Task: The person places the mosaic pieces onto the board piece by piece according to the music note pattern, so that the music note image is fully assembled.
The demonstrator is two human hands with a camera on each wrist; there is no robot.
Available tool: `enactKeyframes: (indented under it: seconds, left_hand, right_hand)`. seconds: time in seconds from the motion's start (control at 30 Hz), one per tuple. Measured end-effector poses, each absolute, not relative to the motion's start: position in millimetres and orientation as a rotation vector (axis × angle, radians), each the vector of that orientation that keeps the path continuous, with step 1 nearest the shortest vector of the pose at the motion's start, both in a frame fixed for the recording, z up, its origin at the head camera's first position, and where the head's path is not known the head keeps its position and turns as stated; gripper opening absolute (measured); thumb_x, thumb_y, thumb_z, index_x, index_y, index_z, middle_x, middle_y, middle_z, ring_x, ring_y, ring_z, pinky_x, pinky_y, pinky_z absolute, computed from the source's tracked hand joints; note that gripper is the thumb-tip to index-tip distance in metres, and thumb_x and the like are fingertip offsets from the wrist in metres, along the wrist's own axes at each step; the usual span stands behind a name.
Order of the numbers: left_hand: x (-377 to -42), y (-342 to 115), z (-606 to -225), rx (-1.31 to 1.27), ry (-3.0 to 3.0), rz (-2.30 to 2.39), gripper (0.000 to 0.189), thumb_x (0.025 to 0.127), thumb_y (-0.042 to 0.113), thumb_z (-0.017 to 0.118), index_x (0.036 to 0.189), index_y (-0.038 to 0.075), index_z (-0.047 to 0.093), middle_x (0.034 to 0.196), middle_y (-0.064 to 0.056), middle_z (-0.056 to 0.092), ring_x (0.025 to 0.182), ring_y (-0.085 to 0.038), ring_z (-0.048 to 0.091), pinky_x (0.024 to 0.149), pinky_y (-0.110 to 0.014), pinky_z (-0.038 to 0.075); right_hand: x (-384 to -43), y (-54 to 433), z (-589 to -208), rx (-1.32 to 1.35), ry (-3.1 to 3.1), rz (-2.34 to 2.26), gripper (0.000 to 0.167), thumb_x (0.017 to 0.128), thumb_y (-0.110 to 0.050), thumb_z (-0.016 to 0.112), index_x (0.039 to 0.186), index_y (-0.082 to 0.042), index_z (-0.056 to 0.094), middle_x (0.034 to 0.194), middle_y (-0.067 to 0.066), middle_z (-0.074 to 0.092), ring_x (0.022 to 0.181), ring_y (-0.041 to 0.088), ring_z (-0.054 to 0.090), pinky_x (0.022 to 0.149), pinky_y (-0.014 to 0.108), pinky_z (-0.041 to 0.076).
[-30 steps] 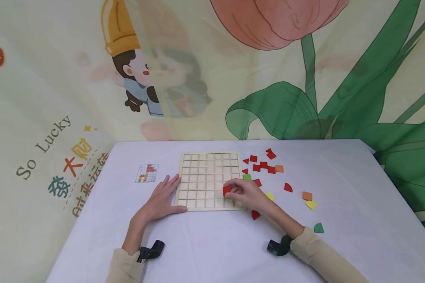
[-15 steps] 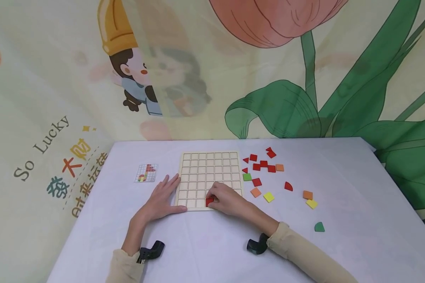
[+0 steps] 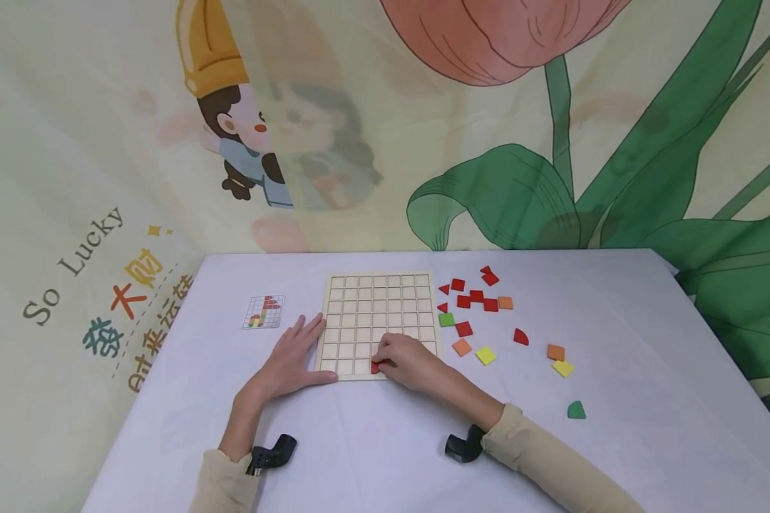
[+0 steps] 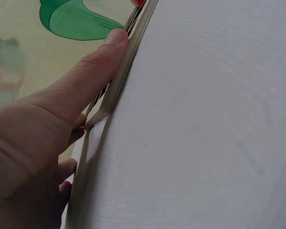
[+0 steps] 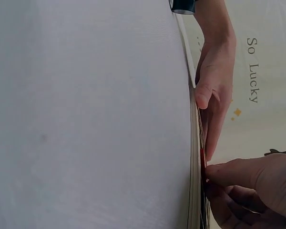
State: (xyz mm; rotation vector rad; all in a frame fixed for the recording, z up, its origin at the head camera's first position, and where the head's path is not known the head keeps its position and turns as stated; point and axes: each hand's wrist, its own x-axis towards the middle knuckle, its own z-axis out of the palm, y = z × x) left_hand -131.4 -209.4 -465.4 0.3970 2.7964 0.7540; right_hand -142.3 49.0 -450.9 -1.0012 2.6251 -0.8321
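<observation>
A wooden grid board [image 3: 378,301] lies on the white table. My left hand [image 3: 289,362] rests spread at its left side, fingertips along the left edge and thumb on the front-left corner. In the left wrist view the thumb [image 4: 88,78] lies along the board's rim [image 4: 117,83]. My right hand [image 3: 412,362] pinches a small red tile [image 3: 375,368] down at a front-row cell near the middle. Fingers cover most of that tile, so its full shape is hidden. In the right wrist view the red tile [image 5: 203,160] shows as a thin strip by the thumb tip.
Several red tiles [image 3: 477,296] lie right of the board, with a green square [image 3: 446,320], orange square [image 3: 462,347] and yellow square [image 3: 485,355]. Farther right are a red quarter-circle [image 3: 521,336] and a green quarter-circle [image 3: 576,410]. A printed pattern card [image 3: 263,312] lies left of the board.
My right hand has moved left and toward the board's front edge with the red tile, which now sits lower at the front-row cell. The left hand has stayed in place.
</observation>
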Motion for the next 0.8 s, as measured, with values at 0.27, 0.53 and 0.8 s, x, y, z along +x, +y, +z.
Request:
enactKeyframes:
  seconds: [0.27,0.53,0.8]
  left_hand:
    - [-131,-209,-465,0.399,2.799,0.746,0.105,0.075,0.057,0.075,0.154,0.009,0.025,0.163,-0.009,0.020,0.151,-0.040,0.007,0.120,-0.061,0.011]
    - [-132,-209,-464,0.391,2.790,0.732,0.105,0.076,0.058,0.073,0.154,0.009,0.023,0.164,-0.009,0.019,0.152,-0.039,0.005,0.121,-0.060,0.010]
    - [-132,-209,-462,0.382,2.785,0.734,0.105,0.075,0.057,0.074,0.154,0.009,0.024,0.163,-0.009,0.019,0.152,-0.039,0.006,0.120,-0.061,0.010]
  right_hand:
    - [-141,51,-446,-0.932,2.597,-0.876,0.020,0.089,-0.011,0.069,0.109,-0.010,0.075,0.097,0.000,0.070,0.082,0.008,0.058,0.070,0.015,0.049]
    - [-143,54,-440,-0.901,2.548,-0.918,0.020,0.090,-0.013,0.068,0.109,-0.009,0.074,0.098,0.001,0.071,0.082,0.009,0.058,0.071,0.016,0.050]
    - [-144,57,-436,-0.907,2.498,-0.968,0.023,0.089,-0.015,0.069,0.111,-0.008,0.073,0.101,0.001,0.070,0.084,0.010,0.059,0.071,0.017,0.051]
